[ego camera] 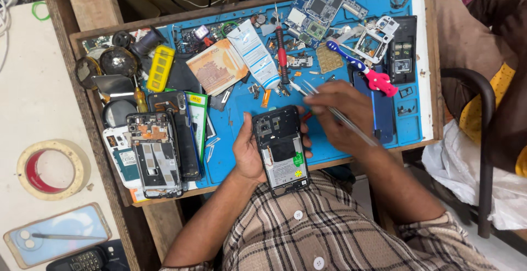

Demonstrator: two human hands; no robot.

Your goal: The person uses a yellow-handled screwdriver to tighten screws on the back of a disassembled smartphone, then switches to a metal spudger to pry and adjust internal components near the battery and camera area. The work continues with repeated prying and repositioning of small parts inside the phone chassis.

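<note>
Hands [250,153] cradle opened phone [281,149] at mat's [241,106] near edge, tweezers [335,112] seemingly raised.

Your shirt [329,232] is a brown, beige and grey plaid with small white buttons down the front. Sleeves are rolled above the elbows, forearms bare. No rings, watch or gloves on either hand.

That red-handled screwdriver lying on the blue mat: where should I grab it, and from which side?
Grip the red-handled screwdriver at mid-handle, coming straight down from above. It lies flat on the blue mat, with a white tube close on one side, so pinching across the handle looks cleanest.
</note>
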